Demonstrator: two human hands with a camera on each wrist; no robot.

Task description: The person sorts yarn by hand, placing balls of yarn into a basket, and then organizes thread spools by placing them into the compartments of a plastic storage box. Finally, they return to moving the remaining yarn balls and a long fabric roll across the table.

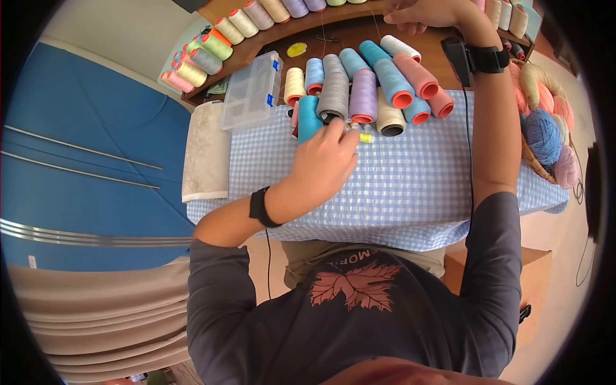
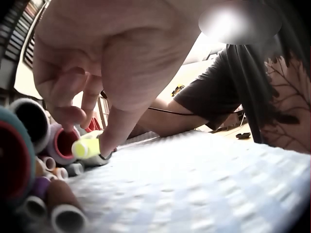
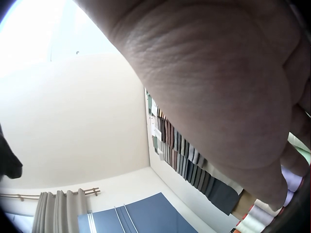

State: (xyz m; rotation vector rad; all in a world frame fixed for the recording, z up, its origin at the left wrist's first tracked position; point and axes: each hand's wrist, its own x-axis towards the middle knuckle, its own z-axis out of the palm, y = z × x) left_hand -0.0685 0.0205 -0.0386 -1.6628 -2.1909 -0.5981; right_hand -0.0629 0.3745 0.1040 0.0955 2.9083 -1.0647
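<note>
My left hand (image 1: 324, 160) reaches down at the near end of a grey thread cone (image 1: 333, 93), beside a purple cone (image 1: 364, 93). A small yellow spool (image 1: 366, 138) lies on the cloth close to the fingers. In the left wrist view the thumb of my left hand (image 2: 116, 73) is beside that yellow spool (image 2: 87, 147), and the other fingers bend over small spools. My right hand (image 1: 427, 14) is raised at the top edge, near the shelf's thread cones; in the right wrist view the palm (image 3: 209, 87) hides most of what the fingers do.
Several thread cones lie on the checked cloth (image 1: 410, 186). A clear divided box (image 1: 250, 93) and a beige fabric piece (image 1: 206, 151) are at the left; a yarn basket (image 1: 538, 163) is at the right. Behind stands a curved shelf (image 1: 282, 29) with cones.
</note>
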